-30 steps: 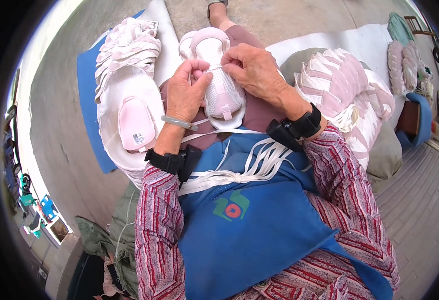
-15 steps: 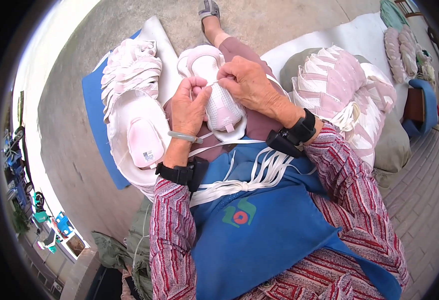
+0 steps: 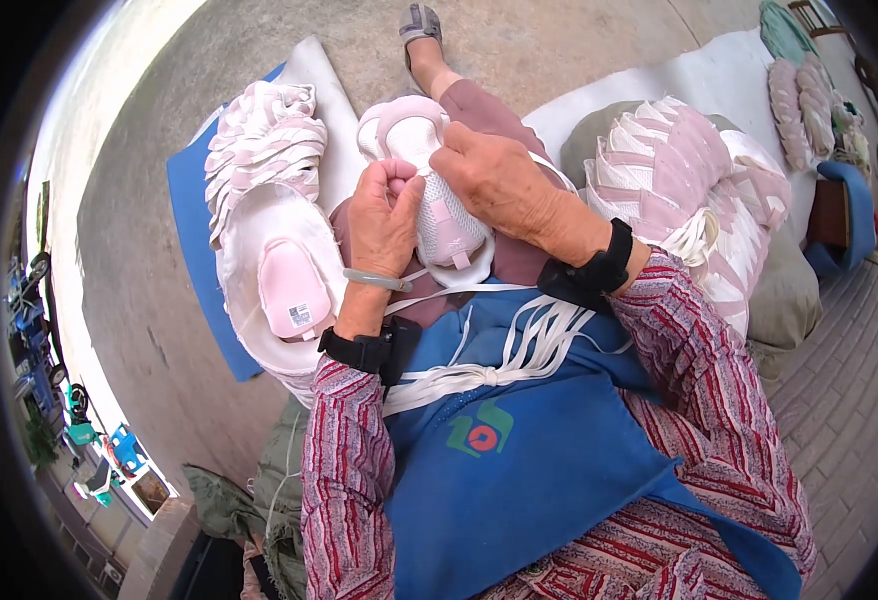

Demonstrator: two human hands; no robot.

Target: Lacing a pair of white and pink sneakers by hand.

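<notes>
A pink and white shoe upper (image 3: 454, 235) lies across my thighs, its mesh tongue with pink patches towards me. My left hand (image 3: 383, 215) is closed at its left edge, thumb and forefinger pinched together at the lacing area. Over its right side, my right hand (image 3: 499, 185) is closed with the fingertips bent in; what they hold is hidden. The hands are close together, a small gap between them. A bundle of white shoelaces (image 3: 494, 375) rests knotted on my blue apron (image 3: 529, 460), and one strand runs towards the upper.
To the left, stacked pink and white uppers (image 3: 264, 140) stand beside a larger one (image 3: 284, 280) with a pink pad on it. Another stack of uppers (image 3: 659, 170) sits at the right on a grey-green bundle (image 3: 784, 305). A blue chair (image 3: 844, 215) stands farther right.
My right hand has turned and shifted slightly left, its back now more towards the camera and its fingertips less visible. My left hand keeps its pinch in nearly the same place.
</notes>
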